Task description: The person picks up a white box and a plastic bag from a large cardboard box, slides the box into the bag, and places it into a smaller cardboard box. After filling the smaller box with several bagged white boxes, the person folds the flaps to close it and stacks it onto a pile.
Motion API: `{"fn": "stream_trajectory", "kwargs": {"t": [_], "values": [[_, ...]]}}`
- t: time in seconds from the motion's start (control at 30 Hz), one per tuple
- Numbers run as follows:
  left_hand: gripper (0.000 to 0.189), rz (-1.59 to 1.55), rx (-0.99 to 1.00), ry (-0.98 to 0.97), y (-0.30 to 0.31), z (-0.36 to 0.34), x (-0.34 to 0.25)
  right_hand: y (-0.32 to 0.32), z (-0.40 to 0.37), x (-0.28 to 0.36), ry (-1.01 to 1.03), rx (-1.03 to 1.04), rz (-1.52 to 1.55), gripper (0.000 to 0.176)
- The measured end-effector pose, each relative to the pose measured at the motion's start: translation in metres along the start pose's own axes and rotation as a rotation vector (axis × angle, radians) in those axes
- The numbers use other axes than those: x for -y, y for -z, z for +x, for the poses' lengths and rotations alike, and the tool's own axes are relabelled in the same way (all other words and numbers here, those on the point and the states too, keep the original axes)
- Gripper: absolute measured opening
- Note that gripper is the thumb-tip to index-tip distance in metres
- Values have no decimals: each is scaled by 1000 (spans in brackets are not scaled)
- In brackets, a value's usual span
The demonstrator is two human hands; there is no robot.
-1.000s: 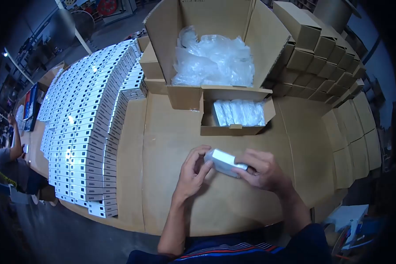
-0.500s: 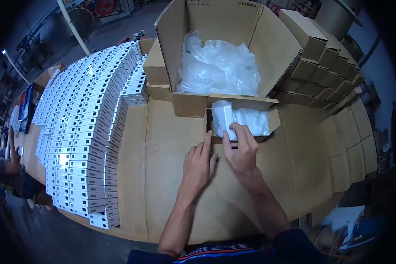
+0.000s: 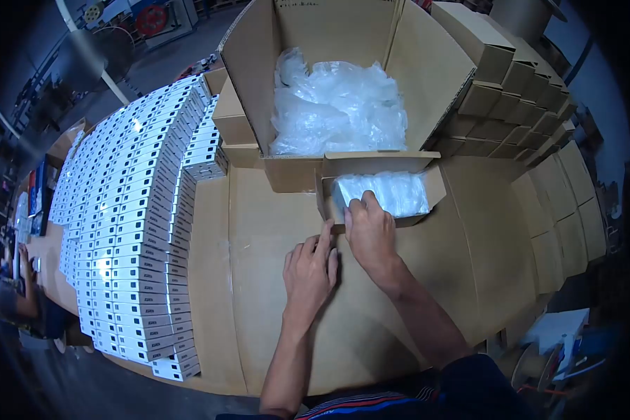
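Observation:
A small open cardboard box (image 3: 380,162) stands in front of the large carton, with a row of plastic-wrapped packets (image 3: 402,192) inside it. My right hand (image 3: 371,234) is over the box's front edge, its fingers bent together on the leftmost wrapped packet (image 3: 350,187). Low beside the box's front left corner is my left hand (image 3: 311,269), empty, its fingers apart and the index fingertip at the corner.
Stacks of white labelled boxes (image 3: 129,231) fill the left side. A large carton (image 3: 434,77) holds clear plastic bags (image 3: 343,108). Closed brown boxes (image 3: 500,105) are piled at the right. A co-worker (image 3: 21,294) is at the far left.
The packet that stood tilted up in my right hand is now down in the small box with the others. My right hand has shifted slightly left. The whole view has moved a little.

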State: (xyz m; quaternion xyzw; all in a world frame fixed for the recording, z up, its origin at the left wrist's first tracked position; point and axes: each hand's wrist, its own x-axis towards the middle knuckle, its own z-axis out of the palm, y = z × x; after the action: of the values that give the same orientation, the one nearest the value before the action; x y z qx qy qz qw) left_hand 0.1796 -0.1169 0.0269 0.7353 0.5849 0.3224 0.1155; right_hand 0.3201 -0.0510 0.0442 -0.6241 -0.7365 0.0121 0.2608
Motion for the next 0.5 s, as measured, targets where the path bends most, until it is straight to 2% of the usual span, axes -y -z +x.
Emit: {"fn": "stream_trajectory", "kwargs": {"t": [0.1,0.23,0.27,0.3,0.4,0.43,0.5], "values": [[64,-42,-14,-35,4,-1,2,11,-7,4,-11,6,9,17],[65,-218,-25,53,22,-11,16,27,-29,7,-40,86,15,35],[65,-263,-59,102,27,-11,22,29,-34,9,-26,85,17,41],[64,-302,-101,157,34,-13,29,34,-36,12,-86,222,84,62],[59,-165,-302,163,56,5,61,34,-45,28,-62,-49,269,72],[54,-152,-329,199,62,14,74,34,-44,31,62,-169,150,74],[51,-57,-361,222,72,33,99,25,-46,42,134,-68,447,71]]}}
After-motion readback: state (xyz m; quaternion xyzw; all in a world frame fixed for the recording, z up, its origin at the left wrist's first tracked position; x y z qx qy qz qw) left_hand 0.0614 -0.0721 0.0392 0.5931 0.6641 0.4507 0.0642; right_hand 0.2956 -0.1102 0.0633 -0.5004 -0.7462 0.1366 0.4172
